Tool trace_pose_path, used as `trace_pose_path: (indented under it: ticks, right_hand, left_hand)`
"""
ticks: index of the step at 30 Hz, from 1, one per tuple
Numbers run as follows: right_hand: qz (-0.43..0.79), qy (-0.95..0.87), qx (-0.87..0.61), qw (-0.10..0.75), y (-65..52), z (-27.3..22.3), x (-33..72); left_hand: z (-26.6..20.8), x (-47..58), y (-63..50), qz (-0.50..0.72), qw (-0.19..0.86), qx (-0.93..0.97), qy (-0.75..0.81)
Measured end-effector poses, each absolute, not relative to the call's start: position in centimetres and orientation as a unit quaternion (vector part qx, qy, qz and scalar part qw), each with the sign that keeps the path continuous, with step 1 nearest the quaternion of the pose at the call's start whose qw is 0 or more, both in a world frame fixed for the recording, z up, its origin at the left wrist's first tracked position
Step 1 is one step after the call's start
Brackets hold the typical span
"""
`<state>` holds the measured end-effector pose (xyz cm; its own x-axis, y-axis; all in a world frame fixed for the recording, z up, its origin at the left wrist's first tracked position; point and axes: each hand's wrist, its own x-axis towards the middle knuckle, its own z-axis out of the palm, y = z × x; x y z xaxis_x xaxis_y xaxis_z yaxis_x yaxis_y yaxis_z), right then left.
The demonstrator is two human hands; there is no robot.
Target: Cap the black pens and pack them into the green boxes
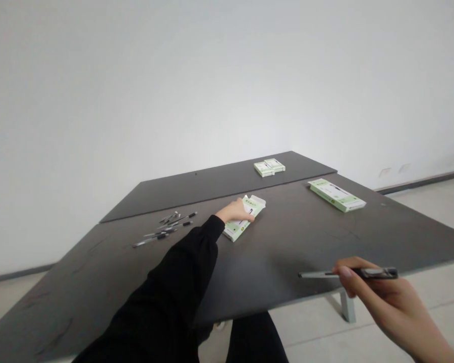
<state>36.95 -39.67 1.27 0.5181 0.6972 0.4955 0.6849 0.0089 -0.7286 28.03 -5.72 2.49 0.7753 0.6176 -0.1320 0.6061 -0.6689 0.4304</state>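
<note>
My left hand, in a black sleeve, reaches out across the dark table and rests its fingers on a small white and green pen box whose far flap stands open. My right hand is close to me at the lower right, past the table's near edge, and holds a pen level between thumb and fingers, with the tip pointing left.
Several loose pens lie scattered left of the box. A longer green and white box lies at the right, and two small boxes sit on the far table section. A white wall stands behind, grey floor to the right.
</note>
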Motion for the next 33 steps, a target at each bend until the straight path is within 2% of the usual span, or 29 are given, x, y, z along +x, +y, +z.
trace_pose_path:
  ticks: [4,9,12,14,20,28,33]
  right_hand:
    - [-0.001,-0.506,-0.685,0.524,-37.8,3.0,35.4]
    - [-0.029,-0.496,-0.608,0.620,-33.2,7.7,31.7]
    - [-0.028,-0.519,-0.546,0.657,-29.8,10.9,28.5]
    - [-0.028,-0.558,-0.536,0.633,-27.8,12.3,26.5]
    - [-0.067,-0.662,-0.592,0.454,-24.1,13.1,22.8]
    - [0.008,-0.698,-0.586,0.411,-23.3,13.2,23.0]
    - [0.067,-0.739,-0.591,0.316,-22.4,13.0,22.7]
  left_hand:
    - [2.5,22.4,-7.3,0.115,0.249,0.910,0.310]
    - [2.1,15.6,-9.1,0.308,0.264,0.891,0.203]
    - [1.5,12.8,-9.4,0.342,0.262,0.886,0.174]
    - [1.1,11.5,-9.1,0.344,0.262,0.887,0.164]
    - [0.4,8.9,-7.9,0.370,0.256,0.879,0.156]
    - [1.0,7.4,-8.6,0.374,0.259,0.881,0.129]
    - [0.2,7.5,-8.6,0.424,0.258,0.865,0.072]
